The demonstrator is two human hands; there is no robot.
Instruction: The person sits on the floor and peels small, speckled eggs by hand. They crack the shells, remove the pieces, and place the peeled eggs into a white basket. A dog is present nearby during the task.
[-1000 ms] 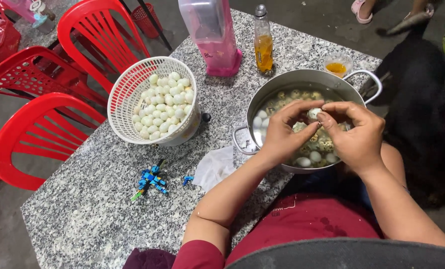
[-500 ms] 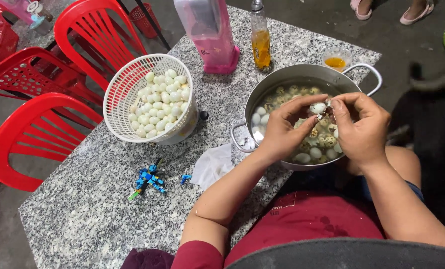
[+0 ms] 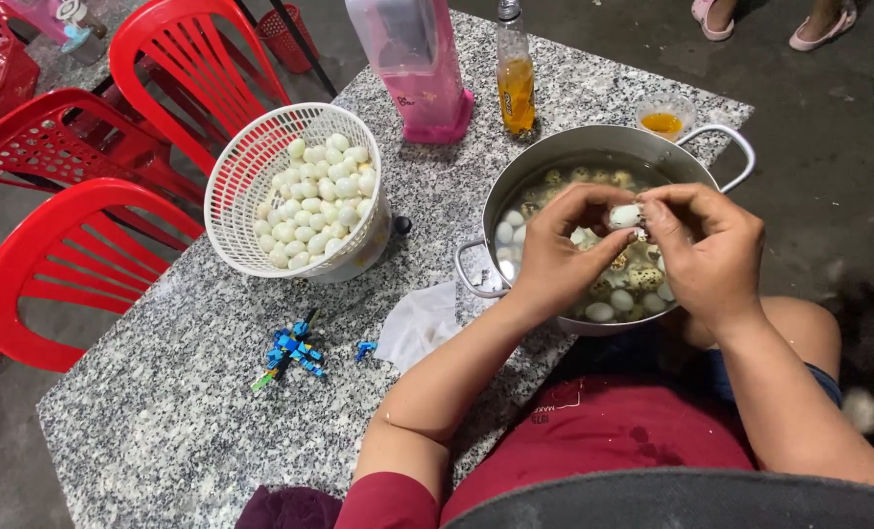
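pink jug [image 3: 412, 59] top cut off; fingers [image 3: 593, 201] hide most of egg [image 3: 624, 215].

Left hand [image 3: 554, 260] and right hand [image 3: 706, 250] close together, fingertips meeting in a pinching grip, forearms bent inward.

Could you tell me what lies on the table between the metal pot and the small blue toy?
In the head view, a crumpled white tissue lies between pot and toy.
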